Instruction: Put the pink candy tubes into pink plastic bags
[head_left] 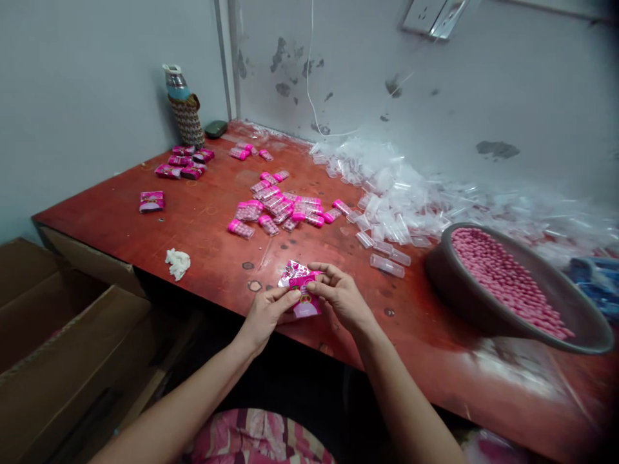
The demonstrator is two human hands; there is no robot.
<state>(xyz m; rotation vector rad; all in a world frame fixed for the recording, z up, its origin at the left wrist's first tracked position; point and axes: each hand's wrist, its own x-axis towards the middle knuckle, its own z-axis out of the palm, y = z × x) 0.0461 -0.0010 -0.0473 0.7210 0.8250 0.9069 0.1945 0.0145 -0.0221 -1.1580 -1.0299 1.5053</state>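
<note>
Near the table's front edge, my left hand pinches a small pink printed box between thumb and fingers. My right hand grips the same box from the other side, thumb on its printed face. A shiny pink-and-silver patterned piece sticks out above the box; whether it belongs to the box I cannot tell. Beyond my hands lies a loose pile of clear tubes with pink caps, filled with pink balls. Similar pink boxes sit at the far left, with a single pink box closer.
Many empty clear tubes are heaped along the wall. A grey basin of pink balls stands tilted at the right. Crumpled white tissue lies at left. A bottle in a knitted cover stands behind; cardboard boxes are below left.
</note>
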